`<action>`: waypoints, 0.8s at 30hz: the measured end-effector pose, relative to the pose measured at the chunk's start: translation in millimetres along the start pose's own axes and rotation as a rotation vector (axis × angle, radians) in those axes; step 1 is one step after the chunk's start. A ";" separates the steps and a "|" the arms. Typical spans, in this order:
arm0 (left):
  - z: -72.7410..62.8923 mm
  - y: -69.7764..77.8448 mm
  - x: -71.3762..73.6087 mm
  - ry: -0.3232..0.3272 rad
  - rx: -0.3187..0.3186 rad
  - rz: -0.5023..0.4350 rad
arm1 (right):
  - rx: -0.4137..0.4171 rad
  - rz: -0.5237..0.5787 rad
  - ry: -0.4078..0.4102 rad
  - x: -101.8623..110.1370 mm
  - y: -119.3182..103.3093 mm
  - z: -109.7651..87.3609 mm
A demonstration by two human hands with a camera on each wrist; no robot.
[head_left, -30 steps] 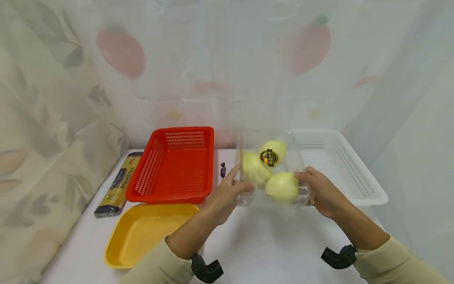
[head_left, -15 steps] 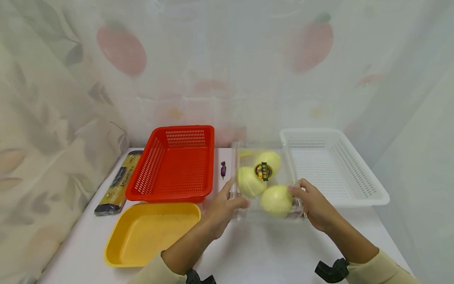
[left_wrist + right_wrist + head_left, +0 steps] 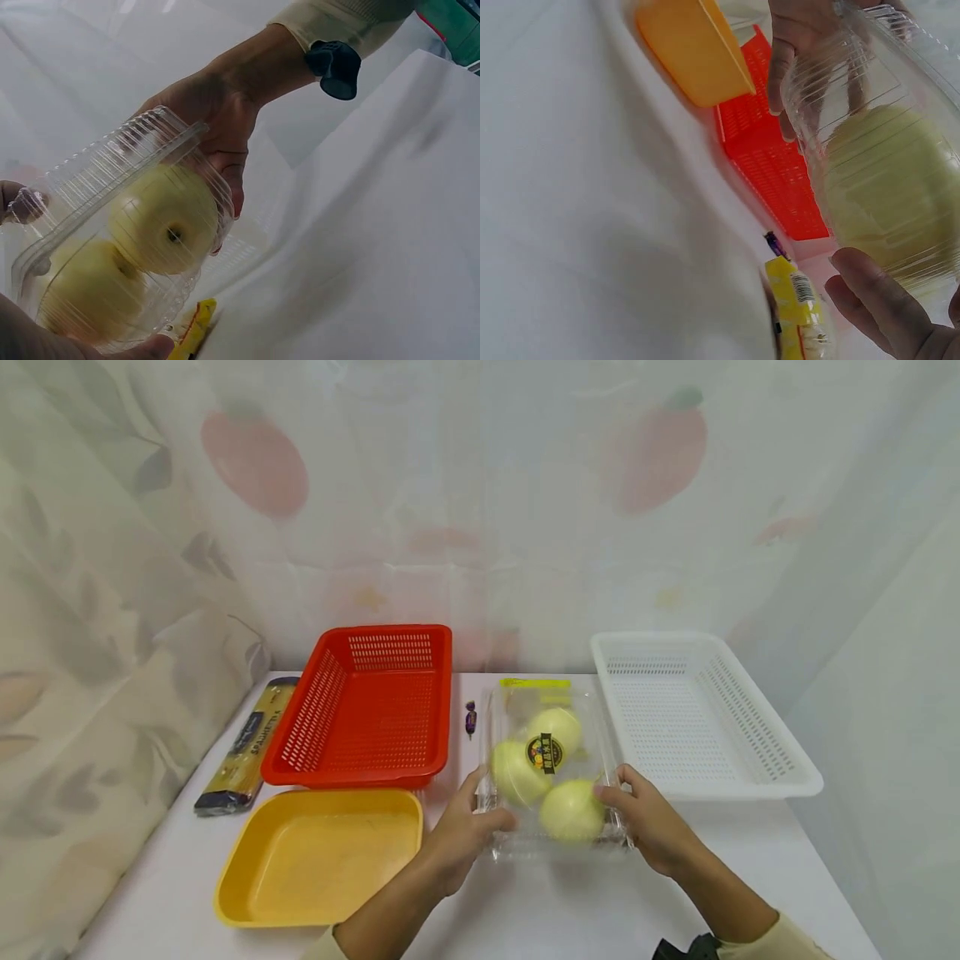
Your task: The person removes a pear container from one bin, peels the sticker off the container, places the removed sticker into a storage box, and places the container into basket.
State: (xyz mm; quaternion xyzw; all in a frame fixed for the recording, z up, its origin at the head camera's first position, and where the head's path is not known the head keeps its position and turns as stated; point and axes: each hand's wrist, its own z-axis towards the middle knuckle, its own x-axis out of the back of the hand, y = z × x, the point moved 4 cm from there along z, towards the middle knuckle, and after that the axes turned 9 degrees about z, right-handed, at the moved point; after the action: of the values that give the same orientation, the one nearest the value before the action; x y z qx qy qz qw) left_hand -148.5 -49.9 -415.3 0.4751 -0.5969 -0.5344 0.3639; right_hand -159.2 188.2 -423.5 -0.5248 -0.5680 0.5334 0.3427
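A clear plastic clamshell box (image 3: 592,718) with pale yellow apples (image 3: 572,810) inside is held above the white table. A round dark label (image 3: 544,753) sits on its lid. My left hand (image 3: 461,835) grips the box's left side near the front corner, thumb over the top. On the opposite side, my right hand (image 3: 652,822) grips it with the thumb on the lid. In the left wrist view, two apples (image 3: 169,217) show through the ribbed wall. Below and behind the box lies a yellow packet (image 3: 791,289) with a barcode, partly hidden in the head view.
A red basket (image 3: 446,710) stands at the back left, with a yellow tub (image 3: 225,893) in front of it. A spaghetti packet (image 3: 251,747) lies to their left. At the right is a white basket (image 3: 780,789). A small purple wrapped candy (image 3: 470,718) lies between the baskets.
Both hands have brought the box nearer to me and slightly left, away from the white basket. The yellow packet behind it has come into view.
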 end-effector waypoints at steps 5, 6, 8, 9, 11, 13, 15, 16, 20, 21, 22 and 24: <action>-0.9 -8.5 3.0 0.022 0.042 0.011 | -0.026 0.050 -0.033 -1.2 12.6 2.0; -1.1 -10.2 3.6 0.027 0.051 0.017 | -0.030 0.057 -0.034 -1.2 15.0 2.2; -1.4 -13.7 4.8 0.037 0.070 0.026 | -0.039 0.072 -0.038 -1.1 20.0 3.0; -1.5 -15.7 5.4 0.044 0.078 0.030 | -0.043 0.073 -0.036 -1.0 22.2 3.3; -1.9 -19.6 6.5 0.056 0.089 0.039 | -0.051 0.074 -0.030 -0.4 26.6 4.4; -2.0 -23.5 7.3 0.063 0.099 0.040 | -0.059 0.064 -0.025 0.0 30.6 5.3; -2.1 -27.4 7.9 0.070 0.108 0.042 | -0.069 0.048 -0.013 1.0 34.6 6.2; -2.2 -29.2 8.2 0.074 0.113 0.044 | -0.071 0.042 -0.009 1.6 36.3 6.7; -2.9 -35.0 9.0 0.085 0.132 0.053 | -0.076 0.005 0.013 3.6 41.8 8.4; -2.9 -36.4 9.2 0.089 0.137 0.056 | -0.079 0.006 0.011 3.6 43.3 9.0; -2.8 -37.9 9.5 0.092 0.138 0.057 | -0.083 0.007 0.009 3.7 44.7 9.6; -2.2 -41.2 10.3 0.100 0.140 0.057 | -0.094 0.007 0.002 3.5 48.0 10.7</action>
State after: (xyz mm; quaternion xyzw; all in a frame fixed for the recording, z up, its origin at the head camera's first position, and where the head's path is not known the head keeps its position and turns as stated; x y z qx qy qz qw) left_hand -142.0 -59.5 -456.1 0.5082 -0.6274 -0.4562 0.3742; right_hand -159.0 183.1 -472.5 -0.5428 -0.5904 0.5069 0.3161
